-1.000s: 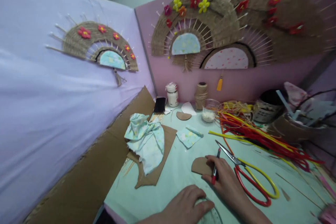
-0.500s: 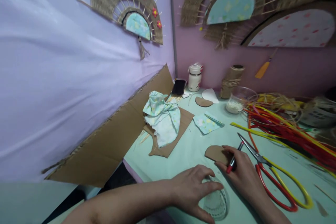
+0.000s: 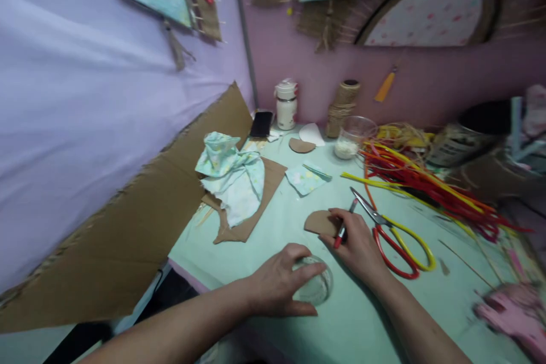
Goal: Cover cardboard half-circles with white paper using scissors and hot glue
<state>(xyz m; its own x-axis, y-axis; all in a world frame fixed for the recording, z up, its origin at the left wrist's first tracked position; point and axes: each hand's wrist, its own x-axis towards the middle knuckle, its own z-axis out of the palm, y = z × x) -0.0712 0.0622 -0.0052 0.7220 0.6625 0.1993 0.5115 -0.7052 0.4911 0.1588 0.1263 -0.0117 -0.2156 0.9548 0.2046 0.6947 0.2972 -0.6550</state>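
My left hand (image 3: 279, 281) curls its fingers and thumb around a clear round dish (image 3: 319, 289) lying on the table. My right hand (image 3: 359, 247) pinches a black marker pen with a red end (image 3: 340, 236), which slants up and away from me. Its fingertips also rest on a half-round piece of cardboard (image 3: 316, 222), flat on the table just beyond the dish. Scissors with red and yellow handles (image 3: 394, 250) lie partly open to the right of that hand. A scrap of flowered fabric (image 3: 305, 180) lies behind the cardboard.
Crumpled flowered cloth (image 3: 241, 187) covers a cardboard sheet (image 3: 268, 182) at left. Red and yellow pipe cleaners (image 3: 430, 182) spread rightward. Behind stand a white bottle (image 3: 286, 108), a twine spool (image 3: 341, 108) and a clear cup (image 3: 347, 145). A tall cardboard panel (image 3: 140, 199) borders the left.
The view has swung right and down, so everything sits further left and higher. Both hands keep their hold, and the things on the table have stayed in place.
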